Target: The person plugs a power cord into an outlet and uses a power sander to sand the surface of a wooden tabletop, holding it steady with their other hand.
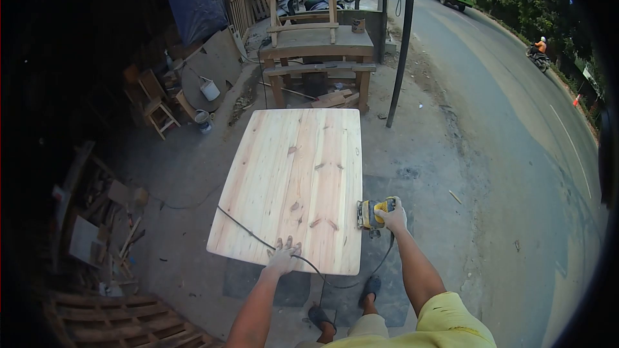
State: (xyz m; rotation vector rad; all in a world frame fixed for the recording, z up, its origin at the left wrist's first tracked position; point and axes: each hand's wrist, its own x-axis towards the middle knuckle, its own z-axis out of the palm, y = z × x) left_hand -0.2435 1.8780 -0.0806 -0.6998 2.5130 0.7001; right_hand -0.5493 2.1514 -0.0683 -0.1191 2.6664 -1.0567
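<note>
A pale wooden tabletop (296,180) with dark knots lies flat in front of me. My right hand (392,215) is wrapped round a yellow and black power sander (369,214), held on its side against the tabletop's right edge. My left hand (284,258) rests on the near edge of the wood, fingers spread. A black cable (245,228) crosses the lower left of the board, passes by my left hand and curves up to the sander.
Beyond the board stands a wooden workbench (316,42) carrying a wooden frame. A dark pole (402,48) rises by the road (503,122). Scrap wood and a pallet (122,322) lie at left, with a bucket (203,121) and small chair (160,113) farther back.
</note>
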